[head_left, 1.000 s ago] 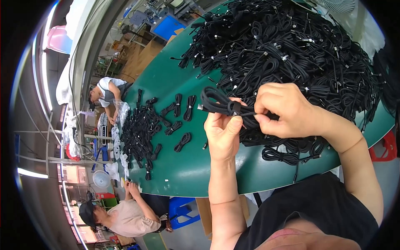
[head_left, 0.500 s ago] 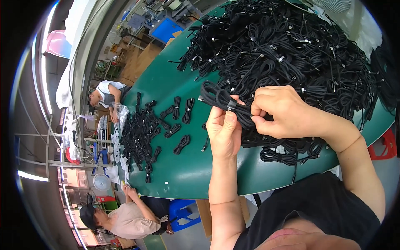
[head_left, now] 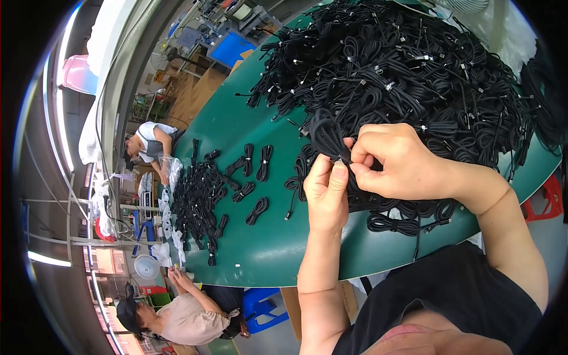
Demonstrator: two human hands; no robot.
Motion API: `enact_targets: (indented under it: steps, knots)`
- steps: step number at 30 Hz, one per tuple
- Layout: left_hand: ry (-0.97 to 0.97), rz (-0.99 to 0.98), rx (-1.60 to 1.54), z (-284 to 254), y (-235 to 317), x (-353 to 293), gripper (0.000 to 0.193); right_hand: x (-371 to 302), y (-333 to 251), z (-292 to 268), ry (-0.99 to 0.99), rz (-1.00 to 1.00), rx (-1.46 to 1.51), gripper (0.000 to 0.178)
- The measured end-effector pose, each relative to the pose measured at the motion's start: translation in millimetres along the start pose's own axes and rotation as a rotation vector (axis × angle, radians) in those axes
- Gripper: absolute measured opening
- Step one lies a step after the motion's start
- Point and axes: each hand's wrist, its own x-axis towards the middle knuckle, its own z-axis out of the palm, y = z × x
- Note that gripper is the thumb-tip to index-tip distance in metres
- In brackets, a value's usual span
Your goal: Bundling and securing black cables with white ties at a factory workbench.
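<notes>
A coiled black cable (head_left: pixel 327 135) is held up over the green table (head_left: pixel 278 242). My left hand (head_left: pixel 327 192) grips its lower end, thumb pressed on top near a small shiny spot. Close against it, my right hand (head_left: pixel 396 163) pinches at the same place, fingers curled; whether it holds the cable or its tie is hidden. Behind both hands rises a big heap of black cables (head_left: pixel 408 65) with metal plugs. A looped cable bundle (head_left: pixel 393 222) lies below my right hand, near the table's front edge.
Several tied cable bundles (head_left: pixel 257 211) lie left of my hands, beside a smaller pile (head_left: pixel 198 201). Two people sit at the left edge, one in a beige top (head_left: pixel 195 319), one in a grey vest (head_left: pixel 154 145). A blue stool (head_left: pixel 260 310) and red stool (head_left: pixel 544 201) stand by the table.
The cable coil has turned from lying sideways to pointing up and away. My left hand has shifted slightly right and down, and my right fingers have come against it.
</notes>
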Motion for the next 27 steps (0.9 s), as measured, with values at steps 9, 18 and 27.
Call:
enact_targets:
  steps: [9,18,27]
  knots:
    - [-0.035,-0.054,-0.213,-5,5,2,0.047,2,0,-3,-0.085,-0.012,-0.027,0.014]
    - [-0.054,-0.093,-0.190,2,5,0,0.044,8,-2,-13,0.044,-0.071,0.008,0.014]
    - [-0.139,0.044,0.381,0,5,-4,0.040,16,7,-18,0.066,-0.086,-0.019,0.027]
